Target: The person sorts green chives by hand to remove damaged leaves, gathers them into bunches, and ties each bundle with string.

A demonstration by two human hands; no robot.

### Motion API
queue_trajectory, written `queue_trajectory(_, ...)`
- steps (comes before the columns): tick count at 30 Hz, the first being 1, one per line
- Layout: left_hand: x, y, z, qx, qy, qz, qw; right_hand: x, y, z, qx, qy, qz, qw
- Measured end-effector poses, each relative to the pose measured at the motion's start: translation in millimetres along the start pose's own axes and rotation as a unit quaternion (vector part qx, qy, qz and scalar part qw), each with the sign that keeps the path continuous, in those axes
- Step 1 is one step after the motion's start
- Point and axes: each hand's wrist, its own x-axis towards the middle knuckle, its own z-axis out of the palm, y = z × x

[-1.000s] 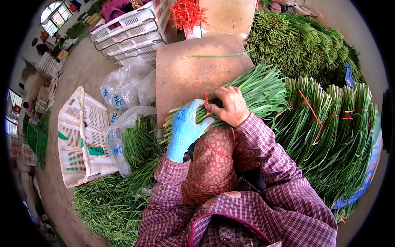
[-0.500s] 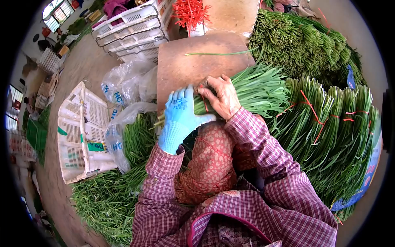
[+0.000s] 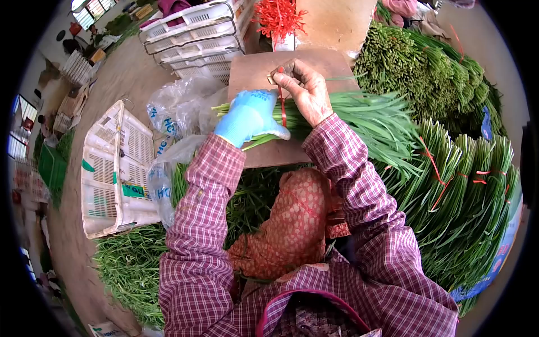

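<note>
A bundle of long green stalks (image 3: 365, 109) lies across the brown board (image 3: 252, 64), its cut ends to the left. My left hand (image 3: 251, 117), in a blue glove, is wrapped round the bundle near those ends. A red tie (image 3: 283, 112) runs round the stalks just right of the glove and stretches upward. My bare right hand (image 3: 305, 90) is above the bundle, thumb and fingers pinched on the upper end of the red tie. A small metallic piece (image 3: 271, 80) shows beside my right fingertips.
Red ties (image 3: 279, 18) hang behind the board. Tied bundles (image 3: 471, 185) stand at the right, with a stalk pile (image 3: 424, 76) behind. At the left are a white crate (image 3: 120, 174), plastic bags (image 3: 179, 109), stacked crates (image 3: 196, 39) and loose greens (image 3: 132, 269).
Both hands and the bundle have moved forward from near the lap onto the board. My right hand has risen, drawing the red tie up. The view has shifted slightly.
</note>
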Motion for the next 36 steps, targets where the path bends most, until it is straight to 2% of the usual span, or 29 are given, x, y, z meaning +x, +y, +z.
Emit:
queue_trajectory(1, 0, 4, 1, 0.0, 0.005, -0.002, 1.0, 1, 5, -2, 0.028, -0.014, 0.038, 0.999)
queue_trajectory(3, -4, 11, 8, -0.109, 0.096, -0.004, 0.989, 3, 23, -9, 0.038, -0.031, 0.037, 0.998)
queue_trajectory(5, 0, 10, 39, -0.184, 0.179, -0.051, 0.965, 2, 41, -14, 0.111, -0.039, 0.071, 0.991)
queue_trajectory(8, 9, 21, 66, -0.107, 0.302, -0.1, 0.942, 5, 52, -16, 0.096, -0.002, 0.09, 0.991)
queue_trajectory(9, 12, 27, 71, -0.092, 0.334, -0.124, 0.93, 8, 56, -15, 0.098, 0.005, 0.067, 0.993)
queue_trajectory(11, 20, 31, 79, -0.068, 0.351, -0.145, 0.923, 12, 61, -19, 0.104, 0.017, 0.061, 0.993)
queue_trajectory(13, 23, 30, 89, -0.04, 0.389, -0.129, 0.911, 18, 69, -22, 0.089, 0.068, 0.084, 0.99)
queue_trajectory(16, 26, 28, 97, -0.02, 0.45, -0.113, 0.886, 23, 80, -24, 0.142, 0.075, 0.109, 0.981)
queue_trajectory(19, 30, 23, 99, -0.033, 0.413, -0.117, 0.903, 28, 76, -25, 0.062, 0.082, 0.127, 0.987)
queue_trajectory(20, 32, 22, 99, -0.028, 0.407, -0.124, 0.904, 27, 70, -30, -0.067, 0.059, 0.11, 0.99)
queue_trajectory(21, 33, 22, 101, -0.025, 0.4, -0.131, 0.907, 24, 59, -33, -0.196, 0.037, 0.091, 0.976)
queue_trajectory(22, 35, 20, 103, -0.02, 0.421, -0.12, 0.899, 19, 46, -36, -0.356, 0.02, 0.097, 0.929)
queue_trajectory(23, 35, 19, 104, -0.02, 0.424, -0.12, 0.897, 12, 45, -34, -0.357, 0.019, 0.094, 0.929)
queue_trajectory(25, 36, 19, 104, -0.008, 0.424, -0.112, 0.899, -1, 45, -28, -0.45, -0.014, 0.013, 0.893)
queue_trajectory(26, 35, 20, 104, -0.008, 0.42, -0.114, 0.9, -3, 47, -23, -0.416, 0.002, 0.025, 0.909)
queue_trajectory(27, 35, 18, 103, -0.004, 0.422, -0.114, 0.899, -3, 43, -17, -0.437, 0.016, 0.042, 0.898)
queue_trajectory(30, 30, 12, 104, 0.011, 0.435, -0.083, 0.896, -2, 56, -18, -0.399, 0.021, 0.041, 0.916)
queue_trajectory(32, 14, -3, 94, 0.014, 0.415, -0.083, 0.906, -3, 57, -19, -0.295, 0.029, 0.007, 0.955)
queue_trajectory(33, 7, -17, 93, 0.019, 0.412, -0.089, 0.907, -2, 51, -18, -0.295, 0.031, 0.006, 0.955)
queue_trajectory(35, -13, -51, 94, 0.0, 0.421, -0.079, 0.904, -2, 35, -8, -0.189, 0.033, 0.155, 0.969)
queue_trajectory(36, -17, -77, 109, -0.139, 0.431, -0.11, 0.885, -1, 33, -6, -0.084, 0.019, 0.2, 0.976)
